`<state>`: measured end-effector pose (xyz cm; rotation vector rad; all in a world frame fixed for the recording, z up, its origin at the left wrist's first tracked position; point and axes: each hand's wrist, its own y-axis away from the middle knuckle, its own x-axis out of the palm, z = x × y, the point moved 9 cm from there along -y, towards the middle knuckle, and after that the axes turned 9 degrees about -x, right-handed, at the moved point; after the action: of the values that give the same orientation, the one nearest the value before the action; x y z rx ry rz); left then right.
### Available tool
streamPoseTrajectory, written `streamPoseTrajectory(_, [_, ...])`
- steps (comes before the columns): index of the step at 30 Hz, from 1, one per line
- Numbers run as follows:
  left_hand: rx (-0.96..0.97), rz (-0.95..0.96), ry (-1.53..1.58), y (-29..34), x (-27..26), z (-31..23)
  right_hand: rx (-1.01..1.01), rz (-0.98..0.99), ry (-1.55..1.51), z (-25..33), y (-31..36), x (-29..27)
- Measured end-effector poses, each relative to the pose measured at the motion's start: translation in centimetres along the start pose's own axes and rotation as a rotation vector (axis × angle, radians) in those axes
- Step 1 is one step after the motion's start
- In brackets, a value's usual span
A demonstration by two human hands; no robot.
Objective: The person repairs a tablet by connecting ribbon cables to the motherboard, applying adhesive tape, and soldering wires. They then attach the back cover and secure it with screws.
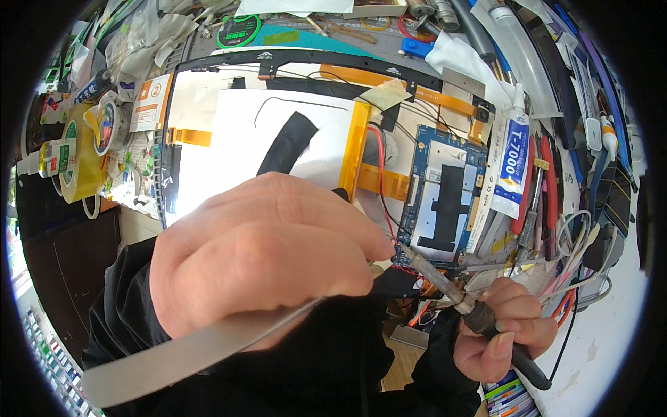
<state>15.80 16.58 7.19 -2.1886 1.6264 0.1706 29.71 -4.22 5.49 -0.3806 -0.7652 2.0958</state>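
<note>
My left hand (pixel 257 250) is closed around metal tweezers (pixel 167 358), whose wide flat end sticks out toward the lower left. The tweezers' tips are hidden by the fingers. In my right hand (pixel 504 326) is a soldering iron (pixel 445 285), its tip at the lower left corner of a blue circuit board (pixel 410 215). Red and black wires (pixel 382 177) run down to that corner, close to my left fingertips. The board sits inside an opened tablet (pixel 194 163), beside a white battery (pixel 236 132) with black tape on it. My left hand covers the tablet's lower part.
A glue tube (pixel 514 156) lies right of the tablet, alongside red-handled pliers (pixel 549 181) and other tools. Tape rolls (pixel 82 156) stand at the left. Behind the tablet are a green spool (pixel 238 30) and a blue clip (pixel 417 47). The iron's black cord (pixel 566 340) trails at the right.
</note>
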Motion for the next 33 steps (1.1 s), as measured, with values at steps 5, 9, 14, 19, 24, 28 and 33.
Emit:
streamPoseTrajectory(5, [0.002, -0.003, -0.003, 0.03, -0.03, 0.0, -0.003, 0.051, 0.01, -0.02, -0.07, 0.14])
streamPoseTrajectory(9, [-0.007, -0.009, -0.011, 0.1, -0.01, 0.03, -0.004, 0.069, 0.002, 0.04, -0.14, 0.16])
streamPoseTrajectory(14, [-0.016, -0.012, -0.018, 0.12, -0.01, 0.0, -0.005, 0.094, 0.033, 0.15, -0.21, 0.44])
streamPoseTrajectory(19, [-0.005, -0.01, -0.024, 0.06, -0.02, -0.04, -0.009, 0.11, 0.038, 0.13, -0.36, 0.64])
streamPoseTrajectory(24, [0.003, -0.003, -0.017, 0.03, -0.03, 0.0, -0.018, 0.091, 0.018, 0.14, -0.4, 0.55])
streamPoseTrajectory(28, [0.007, 0.001, -0.007, 0.02, -0.01, 0.08, -0.031, 0.121, 0.051, 0.15, -0.37, 0.76])
streamPoseTrajectory(33, [0.001, -0.008, -0.01, 0.09, -0.03, 0.02, -0.094, 0.059, 0.085, 0.67, -0.25, 0.32])
